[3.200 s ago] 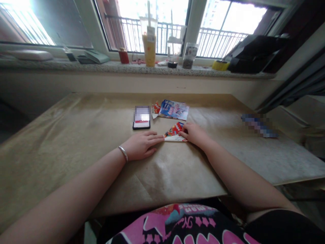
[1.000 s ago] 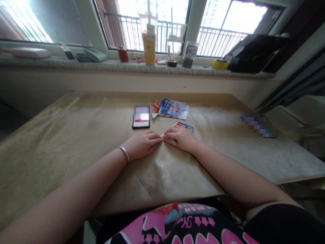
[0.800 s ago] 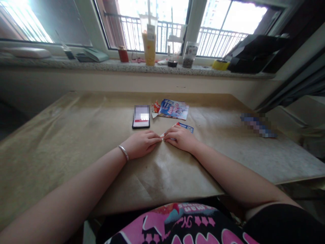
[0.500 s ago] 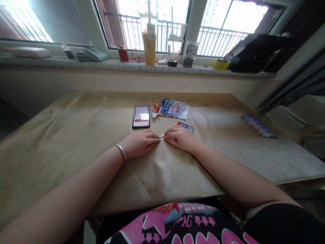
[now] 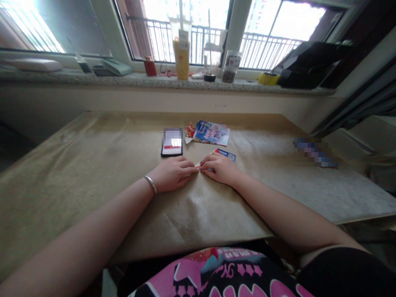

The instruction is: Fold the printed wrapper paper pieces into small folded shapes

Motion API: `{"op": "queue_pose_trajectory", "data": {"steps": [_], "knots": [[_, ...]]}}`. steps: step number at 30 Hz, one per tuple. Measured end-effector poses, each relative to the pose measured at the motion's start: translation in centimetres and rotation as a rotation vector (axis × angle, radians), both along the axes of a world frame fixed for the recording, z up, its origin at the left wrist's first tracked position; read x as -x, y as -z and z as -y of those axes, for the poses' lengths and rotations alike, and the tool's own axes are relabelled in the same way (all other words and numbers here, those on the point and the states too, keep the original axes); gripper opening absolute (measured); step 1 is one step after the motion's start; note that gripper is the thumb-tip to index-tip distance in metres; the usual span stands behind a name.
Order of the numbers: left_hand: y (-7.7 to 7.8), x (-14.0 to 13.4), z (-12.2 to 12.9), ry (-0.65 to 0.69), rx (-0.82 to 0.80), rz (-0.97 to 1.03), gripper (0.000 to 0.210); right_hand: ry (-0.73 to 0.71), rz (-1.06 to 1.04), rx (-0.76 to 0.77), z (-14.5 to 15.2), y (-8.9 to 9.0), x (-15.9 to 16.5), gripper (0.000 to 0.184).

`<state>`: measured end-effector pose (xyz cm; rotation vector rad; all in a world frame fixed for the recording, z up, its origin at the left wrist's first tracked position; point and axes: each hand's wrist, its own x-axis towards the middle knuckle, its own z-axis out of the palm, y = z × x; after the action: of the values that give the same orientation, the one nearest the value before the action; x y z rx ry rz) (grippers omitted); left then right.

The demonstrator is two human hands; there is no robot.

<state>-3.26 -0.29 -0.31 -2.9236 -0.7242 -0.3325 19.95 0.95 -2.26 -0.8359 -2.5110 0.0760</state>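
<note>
The folded paper (image 5: 228,154) is on the tabletop (image 5: 192,214), under the right hand (image 5: 222,168), with its pointy end by the left hand (image 5: 171,174). The left fingers are close together and touch that end. The right fingers bend over the paper and touch it. I can't tell if either hand pinches it. Its blue part has a square code and words too blurry to read.
</note>
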Motion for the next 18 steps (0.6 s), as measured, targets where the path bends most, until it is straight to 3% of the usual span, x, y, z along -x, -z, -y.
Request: {"op": "queue_pose_trajectory", "data": {"steps": [11, 18], "knots": [[-0.8, -0.8, 0.6, -0.022, -0.065, -0.091, 0.031, 0.0, 0.005, -0.002, 0.1, -0.1, -0.1, 0.015], [-1.0, -0.5, 0.7, -0.031, -0.019, -0.1, 0.028, -0.016, 0.01, 0.006, 0.1, -0.2, -0.1, 0.018]]}}
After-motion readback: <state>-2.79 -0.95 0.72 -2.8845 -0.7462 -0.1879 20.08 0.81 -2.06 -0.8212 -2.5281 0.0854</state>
